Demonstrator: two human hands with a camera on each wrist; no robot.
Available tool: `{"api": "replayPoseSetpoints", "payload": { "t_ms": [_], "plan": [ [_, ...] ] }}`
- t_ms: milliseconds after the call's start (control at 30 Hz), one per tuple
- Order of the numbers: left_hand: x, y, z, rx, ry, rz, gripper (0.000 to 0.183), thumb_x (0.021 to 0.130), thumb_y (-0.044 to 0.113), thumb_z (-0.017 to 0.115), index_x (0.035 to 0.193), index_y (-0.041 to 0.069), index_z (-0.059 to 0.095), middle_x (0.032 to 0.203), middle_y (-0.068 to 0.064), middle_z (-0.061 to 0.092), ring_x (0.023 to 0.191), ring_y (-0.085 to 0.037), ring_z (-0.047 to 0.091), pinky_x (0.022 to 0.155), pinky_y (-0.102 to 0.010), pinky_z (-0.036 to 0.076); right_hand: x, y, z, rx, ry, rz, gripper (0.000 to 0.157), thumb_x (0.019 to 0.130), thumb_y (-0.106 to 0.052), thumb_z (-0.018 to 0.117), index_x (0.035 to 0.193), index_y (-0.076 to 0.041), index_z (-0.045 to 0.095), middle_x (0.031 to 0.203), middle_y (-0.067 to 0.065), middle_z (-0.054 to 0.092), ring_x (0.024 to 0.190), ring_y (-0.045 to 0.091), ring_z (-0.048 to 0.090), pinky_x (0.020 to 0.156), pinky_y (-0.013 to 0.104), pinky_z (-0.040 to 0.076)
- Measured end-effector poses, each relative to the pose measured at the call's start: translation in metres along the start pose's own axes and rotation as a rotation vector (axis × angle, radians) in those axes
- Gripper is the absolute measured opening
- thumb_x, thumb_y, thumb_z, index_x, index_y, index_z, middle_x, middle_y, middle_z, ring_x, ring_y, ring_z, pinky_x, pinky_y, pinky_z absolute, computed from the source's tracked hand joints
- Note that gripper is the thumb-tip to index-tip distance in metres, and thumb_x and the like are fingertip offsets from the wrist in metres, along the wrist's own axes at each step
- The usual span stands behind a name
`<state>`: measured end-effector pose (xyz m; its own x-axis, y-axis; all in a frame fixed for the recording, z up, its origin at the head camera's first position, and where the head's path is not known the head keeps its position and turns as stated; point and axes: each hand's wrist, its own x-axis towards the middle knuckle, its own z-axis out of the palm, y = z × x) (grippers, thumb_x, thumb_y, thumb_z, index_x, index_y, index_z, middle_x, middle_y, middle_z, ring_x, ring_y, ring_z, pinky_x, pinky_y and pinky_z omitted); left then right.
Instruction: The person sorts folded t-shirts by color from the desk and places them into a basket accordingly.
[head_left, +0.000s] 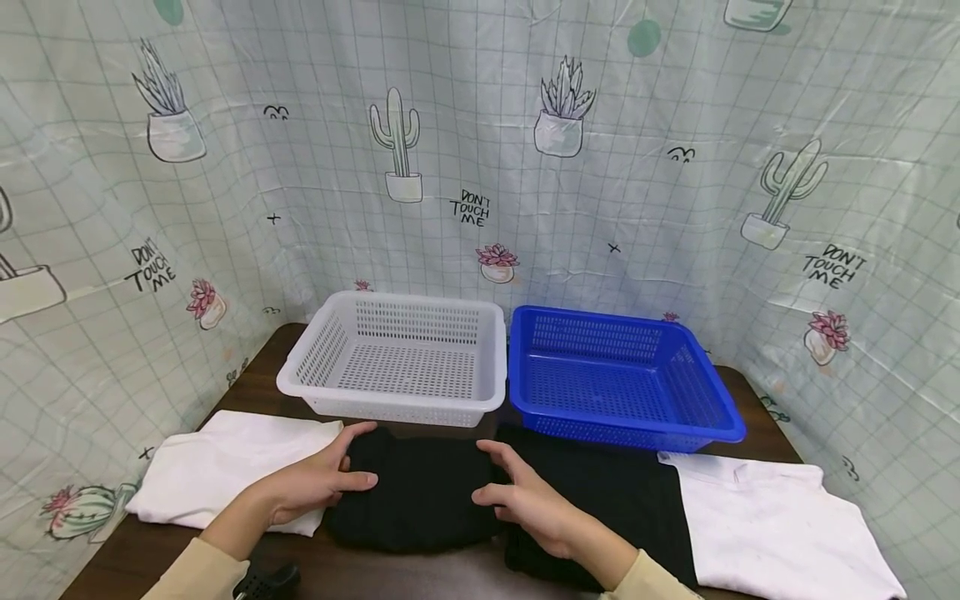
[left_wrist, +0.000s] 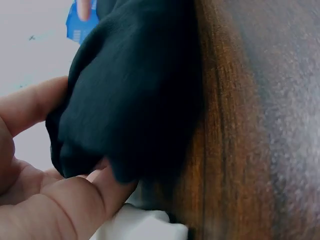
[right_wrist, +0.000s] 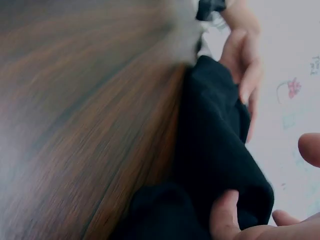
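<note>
In front of the white basket, left hand and right hand have fingers clamped on 1 black cloth.

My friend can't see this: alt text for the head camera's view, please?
A person's left fingers and right fingers hold opposite sides of a black cloth on a dark table. A white cloth lies left, a second black cloth and second white cloth right; behind stand a white basket and blue basket.

A cactus-print curtain fills the upper frame; mid-frame, a white plastic basket and blue plastic basket stand on a wood-grain table.
</note>
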<state>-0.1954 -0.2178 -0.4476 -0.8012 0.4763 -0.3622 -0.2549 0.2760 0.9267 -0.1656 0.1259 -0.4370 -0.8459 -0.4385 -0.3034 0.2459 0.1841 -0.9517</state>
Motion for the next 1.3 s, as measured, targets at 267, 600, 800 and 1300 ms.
{"api": "replayPoseSetpoints", "payload": {
  "t_ms": [267, 600, 800, 1300],
  "plan": [
    [-0.006, 0.003, -0.003, 0.036, 0.043, 0.030, 0.088, 0.103, 0.016, 0.069, 0.168, 0.017, 0.010, 0.150, -0.031, 0.005, 0.107, -0.039, 0.040, 0.080, -0.036, 0.038, 0.002, -0.003, 0.000, -0.003, -0.008, 0.054, 0.083, 0.098, -0.023, 0.068, 0.166, -0.011, 0.023, 0.173, 0.029, 0.004, 0.142, 0.052, 0.038, 0.104, 0.067, 0.048],
    [-0.010, 0.005, -0.008, 0.003, 0.043, 0.003, 0.089, 0.103, 0.010, 0.068, 0.168, 0.017, 0.009, 0.164, -0.035, -0.015, 0.152, -0.055, -0.002, 0.116, -0.071, 0.027, 0.004, -0.002, -0.013, 0.100, -0.031, 0.104, 0.081, 0.100, -0.020, 0.065, 0.166, -0.007, 0.020, 0.168, 0.028, 0.024, 0.135, 0.048, 0.050, 0.094, 0.063, 0.057],
    [-0.007, -0.003, -0.006, -0.053, -0.003, 0.041, 0.089, 0.104, 0.010, 0.067, 0.168, 0.014, 0.006, 0.165, -0.033, 0.001, 0.151, -0.048, 0.026, 0.120, -0.061, 0.034, 0.015, -0.001, -0.003, 0.204, -0.060, 0.118, 0.089, 0.099, -0.018, 0.067, 0.169, -0.017, 0.013, 0.168, 0.032, 0.012, 0.130, 0.046, 0.052, 0.098, 0.067, 0.052],
    [-0.004, -0.013, -0.003, -0.087, -0.078, 0.136, 0.065, 0.108, 0.017, 0.063, 0.164, 0.011, 0.030, 0.156, -0.022, 0.041, 0.131, -0.032, 0.059, 0.098, -0.040, 0.057, 0.035, 0.011, 0.022, 0.114, -0.036, -0.009, 0.077, 0.095, -0.006, 0.071, 0.162, -0.020, 0.037, 0.137, 0.016, 0.059, 0.104, 0.026, 0.070, 0.086, 0.041, 0.059]
  ]
}}
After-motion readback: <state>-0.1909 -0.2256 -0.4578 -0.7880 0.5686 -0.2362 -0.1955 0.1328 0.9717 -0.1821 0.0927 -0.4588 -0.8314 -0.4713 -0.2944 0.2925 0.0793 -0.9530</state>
